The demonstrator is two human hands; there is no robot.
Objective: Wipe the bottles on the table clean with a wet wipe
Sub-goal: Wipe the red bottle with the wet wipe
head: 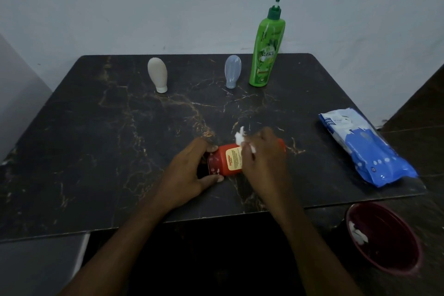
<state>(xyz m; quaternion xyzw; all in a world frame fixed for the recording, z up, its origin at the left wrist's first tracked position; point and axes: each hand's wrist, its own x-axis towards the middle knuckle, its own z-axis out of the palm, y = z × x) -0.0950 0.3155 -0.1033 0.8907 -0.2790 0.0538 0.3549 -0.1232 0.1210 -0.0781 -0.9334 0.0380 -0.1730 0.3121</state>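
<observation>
An orange bottle (228, 160) with a cream label lies on its side near the front of the dark marble table (96, 127). My left hand (192, 170) grips its left end, thumb and fingers around it. My right hand (262, 158) holds a crumpled white wet wipe (241, 138) against the bottle's right half and hides that part. At the back stand a beige squeeze bottle (157, 74), a clear bluish squeeze bottle (232, 71), both cap down, and a tall green pump bottle (265, 53).
A blue and white pack of wet wipes (367, 149) lies at the table's right edge. Below the front right corner stands a dark red bin (389, 262) with a used white wipe (358, 233) inside. A wall runs behind the table.
</observation>
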